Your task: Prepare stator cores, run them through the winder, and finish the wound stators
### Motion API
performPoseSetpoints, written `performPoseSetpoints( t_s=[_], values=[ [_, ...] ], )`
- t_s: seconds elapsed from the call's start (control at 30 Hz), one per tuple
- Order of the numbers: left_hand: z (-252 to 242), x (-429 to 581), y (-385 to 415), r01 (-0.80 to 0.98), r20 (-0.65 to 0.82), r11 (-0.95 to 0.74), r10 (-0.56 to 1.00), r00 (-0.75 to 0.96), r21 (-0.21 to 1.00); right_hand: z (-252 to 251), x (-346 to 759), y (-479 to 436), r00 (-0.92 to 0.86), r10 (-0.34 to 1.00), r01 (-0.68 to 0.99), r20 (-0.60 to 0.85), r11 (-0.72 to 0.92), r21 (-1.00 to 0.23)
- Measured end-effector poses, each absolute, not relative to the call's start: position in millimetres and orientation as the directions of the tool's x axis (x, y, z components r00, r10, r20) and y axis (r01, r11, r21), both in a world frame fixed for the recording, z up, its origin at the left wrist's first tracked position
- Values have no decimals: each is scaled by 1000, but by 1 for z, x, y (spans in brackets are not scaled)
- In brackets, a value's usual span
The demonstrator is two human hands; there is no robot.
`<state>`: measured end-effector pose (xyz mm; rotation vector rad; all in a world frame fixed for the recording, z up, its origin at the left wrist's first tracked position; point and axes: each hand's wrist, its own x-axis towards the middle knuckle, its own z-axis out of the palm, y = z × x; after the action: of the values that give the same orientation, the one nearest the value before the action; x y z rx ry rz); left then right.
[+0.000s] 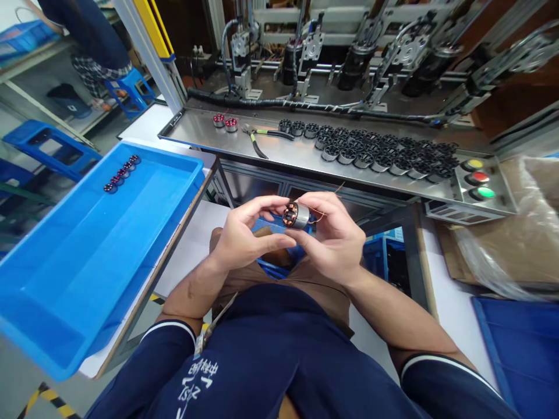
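A motor stator (297, 215), a short metal cylinder with copper windings in its black end, is held above my lap. My right hand (334, 235) grips its right side between thumb and fingers. Loose copper wires (321, 216) stick out beside the right fingers. My left hand (253, 230) closes on the other end, index fingertip at the upper rim and thumb below. Part of the stator's back end is hidden by the right fingers.
Rows of black-topped stators (362, 151) stand on the metal bench ledge (192, 125). Green-handled cutters (262, 137) and two red-wound stators (225, 122) lie left of them. A blue tray (109, 244) holds several stators (123, 173). Push buttons (480, 177) sit right; another person (94, 41) is far left.
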<state>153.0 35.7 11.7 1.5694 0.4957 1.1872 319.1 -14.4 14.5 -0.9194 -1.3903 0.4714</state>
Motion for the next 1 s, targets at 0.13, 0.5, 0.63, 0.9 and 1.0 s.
performPoseSetpoints(
  t_s=[0.13, 0.5, 0.63, 0.9, 1.0],
  values=[
    [15, 156, 28, -250, 379, -293, 808, 452, 923, 13, 326, -13, 54, 608, 403, 792, 713, -574],
    [14, 158, 30, -274, 489, -408, 777, 397, 871, 39, 334, -25, 95, 667, 319, 739, 683, -657],
    [13, 162, 27, -381, 433, -273, 785, 443, 883, 38, 333, -29, 144, 732, 297, 666, 610, -734],
    [15, 154, 27, -222, 693, -672, 593, 409, 706, 34, 340, -26, -24, 596, 378, 802, 749, -545],
    [19, 152, 27, -192, 748, -759, 505, 431, 623, 40, 340, -25, -28, 645, 347, 763, 722, -598]
  ],
)
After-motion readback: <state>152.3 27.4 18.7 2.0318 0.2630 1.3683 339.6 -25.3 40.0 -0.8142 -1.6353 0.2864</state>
